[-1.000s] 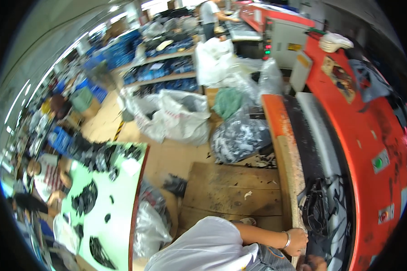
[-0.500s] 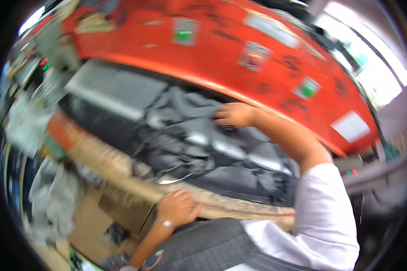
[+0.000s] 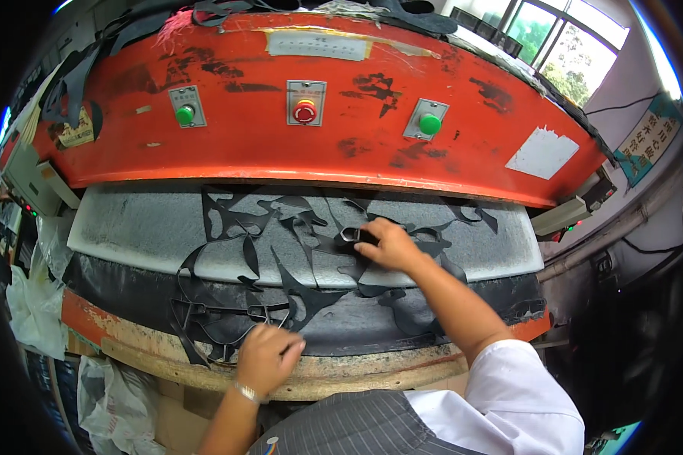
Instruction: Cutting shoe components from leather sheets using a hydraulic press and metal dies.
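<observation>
My right hand (image 3: 388,244) is closed on a small metal cutting die (image 3: 350,235) with a dark edge, over the grey cutting pad. Beneath and around it lie thin black cut scraps (image 3: 305,297) with curved holes, spread in a loose tangle. My left hand (image 3: 269,359) hovers by the front wooden edge, fingers partly bent and thumb apart, with nothing visible in it. Just beyond its fingertips rests a larger thin metal cutting die (image 3: 231,311) on the black front strip, among scraps.
A red press beam (image 3: 243,144) spans the back, carrying two green buttons and a red stop button (image 3: 304,112). The pale pad (image 3: 129,227) lies beneath it. A wooden front rail (image 3: 372,383) borders the bed. Plastic bags (image 3: 114,402) hang at left.
My view has levelled and sharpened from a tilted blur. Over the bed, the scraps lie more spread out. The small die now shows in my right hand; my left hand remains near the front rail.
</observation>
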### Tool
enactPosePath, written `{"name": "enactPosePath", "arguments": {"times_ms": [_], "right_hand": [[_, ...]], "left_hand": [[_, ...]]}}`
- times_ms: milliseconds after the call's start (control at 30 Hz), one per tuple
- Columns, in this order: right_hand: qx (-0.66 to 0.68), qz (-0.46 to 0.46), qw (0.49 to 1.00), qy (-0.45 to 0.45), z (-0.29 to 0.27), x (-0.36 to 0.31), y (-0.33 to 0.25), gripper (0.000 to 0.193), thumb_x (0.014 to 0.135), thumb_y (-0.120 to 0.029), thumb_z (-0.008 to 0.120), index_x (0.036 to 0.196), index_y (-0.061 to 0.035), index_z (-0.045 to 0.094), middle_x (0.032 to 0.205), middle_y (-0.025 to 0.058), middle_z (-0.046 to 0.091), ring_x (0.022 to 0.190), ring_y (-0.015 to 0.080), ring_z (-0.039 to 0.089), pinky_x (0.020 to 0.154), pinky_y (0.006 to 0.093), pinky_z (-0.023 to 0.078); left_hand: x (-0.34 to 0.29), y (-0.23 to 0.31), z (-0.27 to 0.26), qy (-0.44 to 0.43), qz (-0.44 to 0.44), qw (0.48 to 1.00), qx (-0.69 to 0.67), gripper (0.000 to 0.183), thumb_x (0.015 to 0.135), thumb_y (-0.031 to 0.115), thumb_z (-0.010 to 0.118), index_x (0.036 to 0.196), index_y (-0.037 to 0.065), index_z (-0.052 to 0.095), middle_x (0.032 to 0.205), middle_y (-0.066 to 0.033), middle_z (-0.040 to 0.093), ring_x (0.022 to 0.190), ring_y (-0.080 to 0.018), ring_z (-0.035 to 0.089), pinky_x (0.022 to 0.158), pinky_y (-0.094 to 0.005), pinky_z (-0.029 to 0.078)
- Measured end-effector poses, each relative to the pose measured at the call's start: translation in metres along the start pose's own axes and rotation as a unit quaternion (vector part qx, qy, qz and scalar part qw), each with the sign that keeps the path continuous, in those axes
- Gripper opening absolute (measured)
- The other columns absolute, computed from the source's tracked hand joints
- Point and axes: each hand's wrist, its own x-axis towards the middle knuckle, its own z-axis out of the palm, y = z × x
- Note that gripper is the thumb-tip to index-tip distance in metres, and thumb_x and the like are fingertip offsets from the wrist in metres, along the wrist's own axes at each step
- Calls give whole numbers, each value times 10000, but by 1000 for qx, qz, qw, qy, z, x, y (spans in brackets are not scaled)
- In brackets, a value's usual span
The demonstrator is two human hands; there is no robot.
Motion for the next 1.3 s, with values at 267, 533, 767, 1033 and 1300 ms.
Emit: {"name": "enactPosePath", "arguments": {"times_ms": [267, 533, 767, 1033, 1300], "right_hand": [[-27, -59, 994, 88, 28, -21, 13, 542, 774, -323, 739, 1249, -105, 596, 1085, 143, 595, 1092, 311, 506, 947, 414, 408], [41, -10, 995, 93, 23, -27, 34, 516, 730, -199, 792, 1222, -165, 640, 1066, 116, 589, 1017, 290, 548, 884, 364, 468], [85, 26, 991, 101, 5, -21, 17, 715, 706, -248, 817, 1341, -106, 520, 1185, 130, 618, 1133, 319, 520, 973, 397, 416], [298, 63, 868, 392, -103, 28, -24, 416, 870, -78, 680, 1226, -23, 472, 949, 52, 557, 812, 94, 543, 727, 239, 468], [294, 148, 867, 374, -128, 38, -30, 164, 892, -119, 662, 931, -25, 533, 818, 21, 590, 717, 79, 539, 648, 245, 462]], "left_hand": [[145, -67, 74, -5, 19, 998, 68, 246, 764, 218, 733, 970, 85, 714, 853, -77, 619, 905, -288, 561, 803, -395, 448], [165, -74, 101, -1, 6, 996, 90, 221, 721, 292, 767, 884, 143, 758, 777, -13, 602, 843, -241, 547, 768, -373, 397], [178, -75, 70, -68, -108, 988, -91, 326, 762, 236, 755, 1053, 95, 711, 889, -58, 658, 885, -237, 601, 781, -352, 471], [239, -89, -109, 317, 42, 947, 39, 212, 940, 180, 587, 817, 28, 669, 781, -86, 613, 775, -221, 571, 710, -340, 447], [245, -49, -160, 65, -40, 996, 48, 299, 933, 197, 584, 692, 21, 564, 686, -130, 531, 658, -282, 525, 604, -385, 400]]}}
